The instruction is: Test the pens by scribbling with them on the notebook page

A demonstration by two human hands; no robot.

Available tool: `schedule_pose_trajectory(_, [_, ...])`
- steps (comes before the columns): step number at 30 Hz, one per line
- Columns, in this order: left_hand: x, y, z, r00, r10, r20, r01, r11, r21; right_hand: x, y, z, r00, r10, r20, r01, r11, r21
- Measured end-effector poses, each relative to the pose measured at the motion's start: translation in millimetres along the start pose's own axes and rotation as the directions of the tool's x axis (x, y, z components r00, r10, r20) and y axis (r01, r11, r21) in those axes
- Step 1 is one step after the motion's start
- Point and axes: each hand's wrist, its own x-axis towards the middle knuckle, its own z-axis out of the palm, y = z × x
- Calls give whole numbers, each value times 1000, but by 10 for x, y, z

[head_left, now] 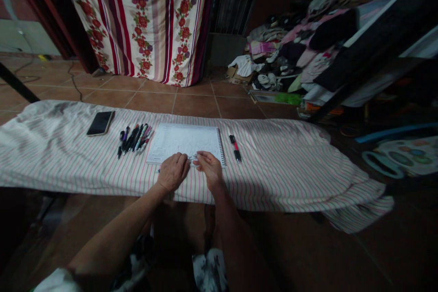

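Holding a small clear piece (pixel 192 157) over the near part of the spiral notebook (pixel 186 138), by the surface's (pixel 273 182) near edge, the person has it between both hands, long axis seemingly parallel to that edge. Right hand (pixel 209 167) pinches its right end, thumb to finger; left hand (pixel 174 171), fingers curled, is at its left end, grip unclear.

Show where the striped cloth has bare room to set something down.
Widest: striped cloth right of the red-and-black pen. Also: cloth left of the phone. Crowded: near edge of the spiral notebook, at left hand and right hand, and the pens between phone and notebook.
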Motion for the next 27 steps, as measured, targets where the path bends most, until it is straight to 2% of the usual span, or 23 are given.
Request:
schedule_pose_trajectory(6, [-20,-24,37,999,17,32,-17,1000,-13,5,0,-7,1000,0,2,0,999,39])
schedule_pose_trajectory(14, [-17,-25,40,999,-8,50,8,1000,14,36,14,-8,998,5,-61,0,997,78])
schedule_pose_trajectory(20, [-20,-26,48,999,-7,34,7,1000,5,66,54,-32,995,48,-89,-31,981,191])
schedule_pose_trajectory(25, [-27,-28,42,1000,-3,21,2,999,35,99,65,-75,998,53,-18,-45,952,304])
schedule_pose_trajectory(27, [-30,-31,40,1000,8,6,-9,999,46,106,38,-89,995,89,35,-96,932,350])
